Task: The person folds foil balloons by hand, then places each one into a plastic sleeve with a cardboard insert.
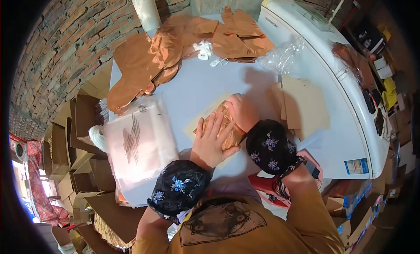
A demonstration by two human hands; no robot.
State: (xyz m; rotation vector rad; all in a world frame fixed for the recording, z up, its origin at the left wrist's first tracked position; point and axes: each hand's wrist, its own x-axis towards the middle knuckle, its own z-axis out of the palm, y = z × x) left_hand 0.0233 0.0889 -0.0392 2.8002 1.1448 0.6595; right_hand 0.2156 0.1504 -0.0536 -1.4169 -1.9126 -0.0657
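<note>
Folded copper cloth (227, 130) lies on the desk (197, 87), directly before the person, resting on one tan cardboard sheet (193, 128) whose edges show on the near and left sides of the cloth. Left hand (212, 141): open, palm down, fingers spread flat on the cloth. Right hand (241, 111): set on the far edge of the cloth with fingers curled under; whether it grips the cloth cannot be told. Both forearms wear dark floral sleeve covers (179, 188), two counted. Containers: left of the cloth, one stack of clear plastic bags (138, 144) with dark print, lying flat; the number in the stack cannot be counted. Further left of the cloth, beyond the desk edge, several open cardboard boxes (83, 135); their contents cannot be made out. Beyond the cloth, at the far end of the desk, a heap of copper fabric pieces (175, 44), overlapping, count uncertain, with a small bunch of white cord (203, 49) lying against it. Right of the cloth, loose cardboard sheets (304, 107), at least two, overlapping. Beyond those, one crumpled clear plastic wrap (284, 57) against a white appliance (337, 83).
</note>
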